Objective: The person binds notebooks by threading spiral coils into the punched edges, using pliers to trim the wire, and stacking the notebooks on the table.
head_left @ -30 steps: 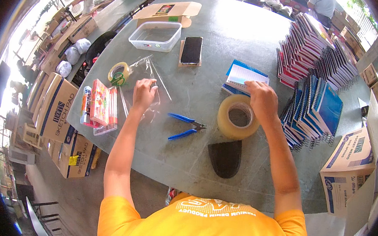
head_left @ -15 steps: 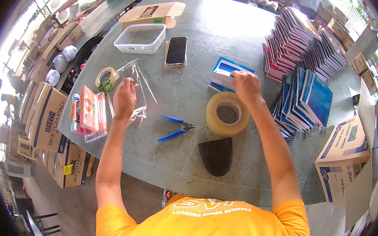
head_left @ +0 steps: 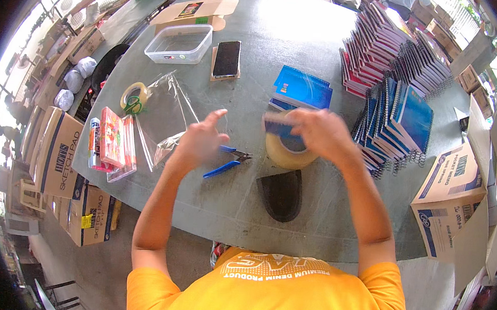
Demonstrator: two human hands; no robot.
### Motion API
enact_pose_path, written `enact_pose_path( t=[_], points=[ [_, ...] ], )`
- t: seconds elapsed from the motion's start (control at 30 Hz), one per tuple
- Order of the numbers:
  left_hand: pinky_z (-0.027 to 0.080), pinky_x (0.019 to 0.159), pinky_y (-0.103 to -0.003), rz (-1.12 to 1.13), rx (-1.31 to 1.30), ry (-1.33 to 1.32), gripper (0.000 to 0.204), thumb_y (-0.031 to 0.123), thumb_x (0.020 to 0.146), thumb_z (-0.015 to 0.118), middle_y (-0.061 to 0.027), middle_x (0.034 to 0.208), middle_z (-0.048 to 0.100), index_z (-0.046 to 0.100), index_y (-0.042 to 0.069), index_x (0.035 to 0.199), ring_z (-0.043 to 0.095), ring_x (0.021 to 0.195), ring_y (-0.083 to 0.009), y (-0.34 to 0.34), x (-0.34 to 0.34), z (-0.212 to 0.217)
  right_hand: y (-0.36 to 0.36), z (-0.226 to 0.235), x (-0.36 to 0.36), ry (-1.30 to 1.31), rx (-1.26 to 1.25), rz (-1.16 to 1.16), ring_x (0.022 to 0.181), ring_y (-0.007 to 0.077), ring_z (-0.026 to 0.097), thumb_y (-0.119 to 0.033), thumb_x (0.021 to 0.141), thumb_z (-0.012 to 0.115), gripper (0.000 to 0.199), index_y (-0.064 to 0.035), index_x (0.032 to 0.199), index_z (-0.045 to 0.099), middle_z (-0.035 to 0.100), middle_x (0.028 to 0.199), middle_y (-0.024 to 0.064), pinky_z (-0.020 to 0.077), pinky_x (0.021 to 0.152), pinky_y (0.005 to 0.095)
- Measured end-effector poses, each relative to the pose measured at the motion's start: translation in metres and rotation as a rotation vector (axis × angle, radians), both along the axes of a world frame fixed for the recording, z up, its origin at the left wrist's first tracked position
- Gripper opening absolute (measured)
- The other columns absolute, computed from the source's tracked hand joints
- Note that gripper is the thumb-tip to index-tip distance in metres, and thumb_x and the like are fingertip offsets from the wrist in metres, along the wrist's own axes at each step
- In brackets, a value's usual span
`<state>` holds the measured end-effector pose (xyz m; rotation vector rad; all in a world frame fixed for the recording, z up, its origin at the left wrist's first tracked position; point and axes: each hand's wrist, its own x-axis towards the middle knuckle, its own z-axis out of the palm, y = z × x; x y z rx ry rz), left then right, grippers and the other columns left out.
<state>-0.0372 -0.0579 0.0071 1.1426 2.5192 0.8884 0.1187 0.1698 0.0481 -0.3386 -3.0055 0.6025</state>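
Observation:
My right hand (head_left: 322, 134) grips a small blue notebook (head_left: 279, 126), blurred by motion, above a wide roll of clear tape (head_left: 286, 157). Just beyond lie more blue spiral notebooks (head_left: 305, 90), flat on the table. My left hand (head_left: 197, 143) is empty, its index finger and thumb apart, over the table beside blue-handled cutting pliers (head_left: 225, 165). Clear plastic film (head_left: 168, 106) lies to its left. A dark, rounded pad (head_left: 283, 196) sits nearer me, below the tape roll.
Stacks of red notebooks (head_left: 371, 54) and blue notebooks (head_left: 395, 116) stand at the right, beside an open carton (head_left: 451, 186). Left are a small tape roll (head_left: 133, 92), green scissors (head_left: 132, 105) and packaged items (head_left: 113, 140). Farther back sit a clear tub (head_left: 178, 43) and a phone (head_left: 227, 58).
My right hand has drawn a blue notebook toward me, from the small pile to above the tape roll. My left hand has moved right, away from the plastic film.

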Motion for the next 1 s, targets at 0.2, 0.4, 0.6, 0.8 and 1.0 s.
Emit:
enact_pose_path(
  t=[0.2,0.4,0.6,0.8,1.0],
  points=[
    [0.049,0.075,-0.047,-0.337,-0.229,0.071,0.068,0.021,0.084,0.061,-0.0249,0.090,0.064,0.028,0.014,0.142,0.061,0.086,-0.0426,0.045,0.058,-0.003,-0.015,-0.006,-0.005,-0.140,0.154,0.218,0.089,0.0308,0.064,-0.016,0.074,0.065,0.031,-0.0128,0.105,0.062,0.066,0.091,0.0132,0.0502,0.075,0.0420],
    [0.048,0.069,-0.029,-0.108,0.271,-0.481,0.033,0.027,0.092,0.056,-0.0107,0.085,0.063,0.060,0.003,0.114,0.060,0.077,-0.0159,0.033,0.035,0.015,-0.007,-0.012,0.000,-0.038,-0.006,0.108,0.088,0.0322,0.063,-0.028,0.080,0.065,0.023,-0.0108,0.095,0.064,0.067,0.093,0.0145,0.0499,0.072,0.0421],
    [0.046,0.073,-0.024,-0.181,0.692,-0.739,0.028,0.023,0.090,0.062,-0.0035,0.084,0.062,0.062,0.000,0.106,0.057,0.078,-0.0101,0.019,0.031,0.004,-0.009,-0.005,-0.004,0.173,-0.015,0.119,0.082,0.0326,0.065,-0.025,0.080,0.062,0.017,-0.0108,0.091,0.063,0.067,0.087,0.0137,0.0500,0.067,0.0432],
    [0.047,0.071,-0.024,-0.219,0.725,-0.791,0.027,0.019,0.089,0.062,-0.0038,0.085,0.063,0.061,0.001,0.109,0.057,0.076,-0.0103,0.012,0.030,0.005,-0.019,-0.012,-0.012,0.025,0.096,0.071,0.081,0.0328,0.065,-0.024,0.081,0.061,0.017,-0.0082,0.088,0.060,0.067,0.083,0.0138,0.0496,0.066,0.0435],
    [0.047,0.067,-0.027,-0.101,0.366,-0.496,0.033,0.014,0.088,0.061,-0.0047,0.081,0.063,0.058,0.006,0.120,0.055,0.069,-0.0116,0.021,0.036,-0.012,-0.018,-0.015,-0.015,0.064,0.129,0.117,0.082,0.0331,0.065,-0.027,0.080,0.063,0.023,-0.0063,0.088,0.058,0.066,0.082,0.0152,0.0492,0.068,0.0442]
  ],
)
